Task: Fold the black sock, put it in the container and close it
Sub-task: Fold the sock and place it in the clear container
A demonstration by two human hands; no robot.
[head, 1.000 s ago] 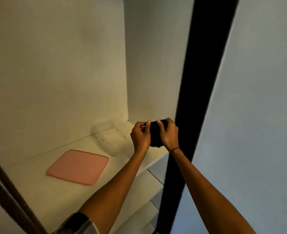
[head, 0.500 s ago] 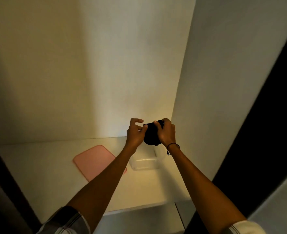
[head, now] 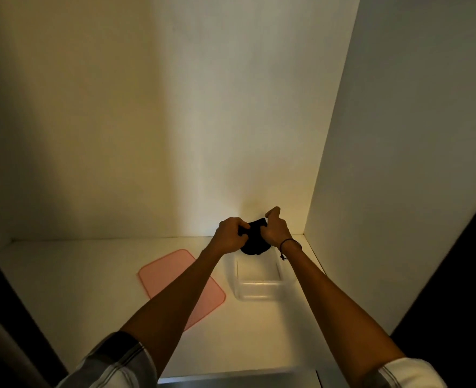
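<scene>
The black sock (head: 254, 242) is bunched into a small dark bundle, held between both my hands over the far end of the container. My left hand (head: 229, 237) grips its left side and my right hand (head: 276, 232) grips its right side, index finger raised. The clear plastic container (head: 259, 287) stands open on the white shelf (head: 97, 289), just below and in front of the sock. Its pink lid (head: 169, 273) lies flat on the shelf to the left, partly hidden by my left forearm.
The shelf sits inside a white cupboard with a back wall (head: 203, 121) and a right side wall (head: 399, 135) close to the container. A dark frame edge (head: 455, 275) runs down the right. A lower shelf edge (head: 231, 378) shows at the bottom.
The view has swung left to face the cupboard squarely. My hands have lowered the sock toward the container's far end, and my left hand has closed onto the sock again.
</scene>
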